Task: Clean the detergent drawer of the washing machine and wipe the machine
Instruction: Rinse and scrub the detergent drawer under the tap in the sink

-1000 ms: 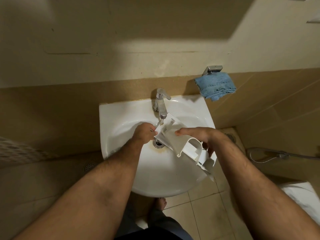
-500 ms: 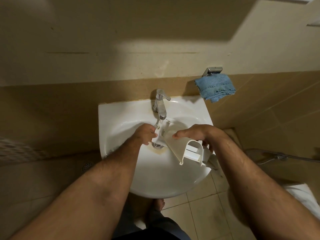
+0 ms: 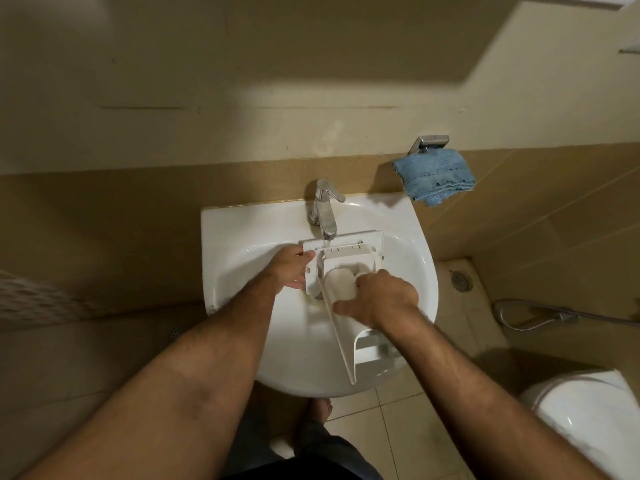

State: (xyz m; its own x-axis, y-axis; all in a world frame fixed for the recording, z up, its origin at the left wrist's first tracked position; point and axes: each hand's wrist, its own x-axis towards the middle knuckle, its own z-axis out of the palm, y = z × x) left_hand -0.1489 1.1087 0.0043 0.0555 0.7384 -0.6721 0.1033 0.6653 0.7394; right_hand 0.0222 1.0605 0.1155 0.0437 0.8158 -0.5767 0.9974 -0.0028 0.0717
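Both hands [image 3: 291,268] [image 3: 384,299] grip drawer [image 3: 346,252] under tap [image 3: 325,213]

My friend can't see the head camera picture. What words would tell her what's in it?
A person holds a white detergent drawer in a white sink under the tap, left hand gripping its end and right hand reaching inside. A blue towel hangs on the wall.

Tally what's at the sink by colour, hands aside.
White: 3: sink, detergent drawer, toilet
Blue: 1: towel
Chrome: 2: faucet, towel holder
Total: 6
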